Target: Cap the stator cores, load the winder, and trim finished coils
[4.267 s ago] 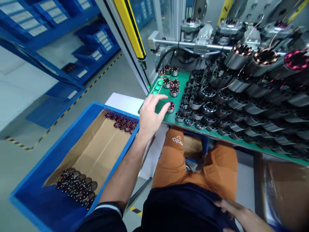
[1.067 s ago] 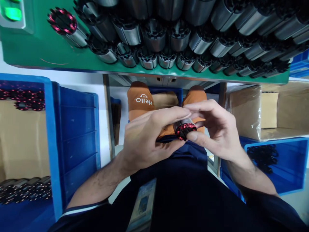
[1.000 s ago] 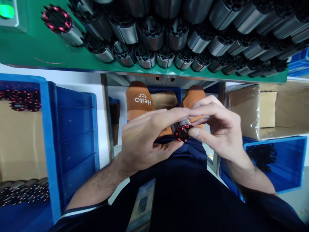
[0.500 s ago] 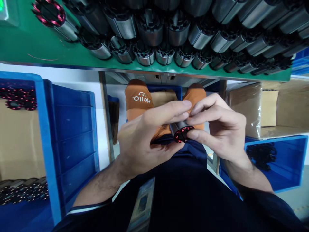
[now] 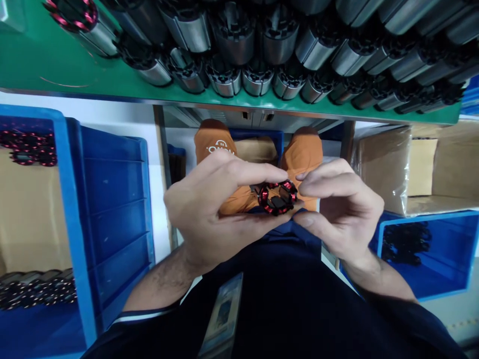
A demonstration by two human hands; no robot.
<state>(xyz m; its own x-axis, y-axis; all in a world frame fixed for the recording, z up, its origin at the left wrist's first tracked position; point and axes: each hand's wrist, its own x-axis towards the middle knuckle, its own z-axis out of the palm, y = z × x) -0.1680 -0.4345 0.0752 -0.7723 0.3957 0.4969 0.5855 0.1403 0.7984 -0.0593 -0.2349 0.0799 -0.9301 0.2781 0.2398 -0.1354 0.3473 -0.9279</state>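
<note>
Above my lap, my left hand (image 5: 209,209) grips a motor stator (image 5: 277,198) between its thumb and a finger. The stator's ring-shaped end faces up toward me, with red copper windings around a black rim and an open middle. My right hand (image 5: 339,204) is at the right side of the stator, thumb and fingers parted, fingertips right beside its rim. Whether those fingertips touch the rim is hard to tell. The stator's far end is hidden.
Rows of stators without red windings (image 5: 256,80) line the green bench (image 5: 22,65); one wound stator (image 5: 95,32) lies at its left. Blue crates (image 5: 112,199) with wound stators stand left. At right are a cardboard box (image 5: 385,159) and a blue bin (image 5: 445,274) of black parts.
The stator has turned, so its wound end now faces up toward me instead of its side showing. My right thumb and fingers have moved apart from their pinch on it.
</note>
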